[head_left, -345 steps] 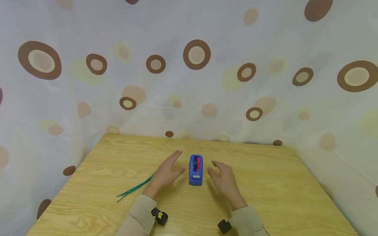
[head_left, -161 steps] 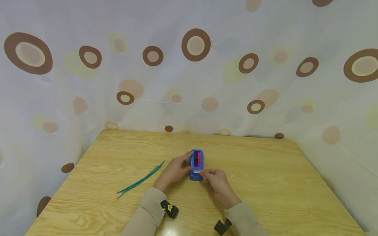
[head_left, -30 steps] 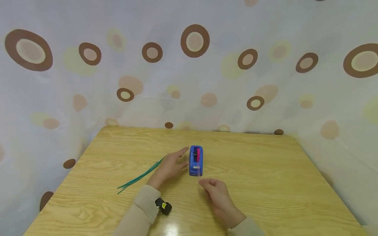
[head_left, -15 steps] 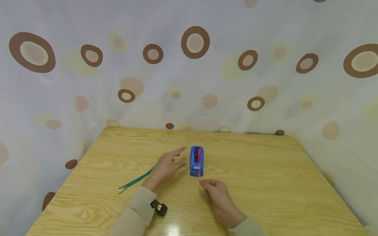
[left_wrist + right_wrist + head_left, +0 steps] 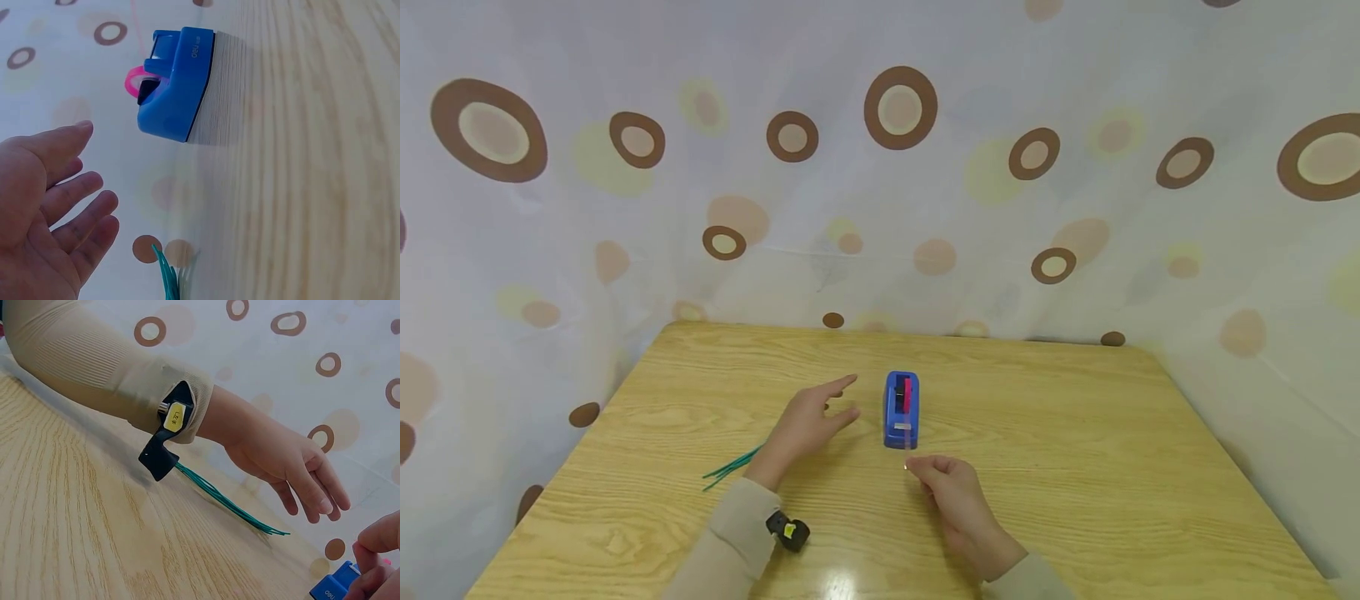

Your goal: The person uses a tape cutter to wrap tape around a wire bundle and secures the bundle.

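At your twelve o'clock, the tape dispenser looks smooth plastic; your table, glossy wood; your seven-o'clock sleeve, matt cloth.

1. The left forearm, in a beige sleeve, angles forward and inward.
2. The left hand hangs in the air, palm turned inward, fingers loosely extended, thumb apart from them.
3. The right forearm slants inward too, its wrist bare.
4. The right hand pinches, thumb against index finger, other fingers folded beneath.
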`<state>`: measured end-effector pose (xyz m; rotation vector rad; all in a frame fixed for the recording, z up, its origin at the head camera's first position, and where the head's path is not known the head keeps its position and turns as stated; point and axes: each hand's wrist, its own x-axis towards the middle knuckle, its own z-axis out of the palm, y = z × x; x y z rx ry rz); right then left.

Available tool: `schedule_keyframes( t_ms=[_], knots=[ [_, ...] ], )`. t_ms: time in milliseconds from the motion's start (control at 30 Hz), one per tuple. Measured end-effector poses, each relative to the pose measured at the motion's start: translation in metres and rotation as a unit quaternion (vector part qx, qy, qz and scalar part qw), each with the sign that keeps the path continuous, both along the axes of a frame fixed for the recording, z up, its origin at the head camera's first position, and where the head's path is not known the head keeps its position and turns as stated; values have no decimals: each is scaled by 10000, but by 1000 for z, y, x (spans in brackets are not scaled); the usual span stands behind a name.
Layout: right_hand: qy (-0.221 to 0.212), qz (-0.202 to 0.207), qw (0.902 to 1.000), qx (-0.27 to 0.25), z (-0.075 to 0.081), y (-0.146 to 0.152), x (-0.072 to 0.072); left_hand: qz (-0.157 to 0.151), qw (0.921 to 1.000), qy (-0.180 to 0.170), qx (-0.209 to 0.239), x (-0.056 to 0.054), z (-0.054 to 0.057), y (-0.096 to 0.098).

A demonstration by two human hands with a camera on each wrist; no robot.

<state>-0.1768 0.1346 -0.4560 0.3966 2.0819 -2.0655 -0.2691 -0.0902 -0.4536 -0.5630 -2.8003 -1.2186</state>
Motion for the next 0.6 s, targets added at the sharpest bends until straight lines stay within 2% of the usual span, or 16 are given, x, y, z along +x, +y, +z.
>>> schedule_keyframes(
  t_ms=[367, 600],
  knots=[
    [86, -45, 9999, -79, 0, 0, 1, 118, 9997, 162, -109, 6, 5, -13],
    [75, -60, 10000, 2, 1, 0, 1, 161, 9997, 136, -133, 9, 6, -22]
  ],
)
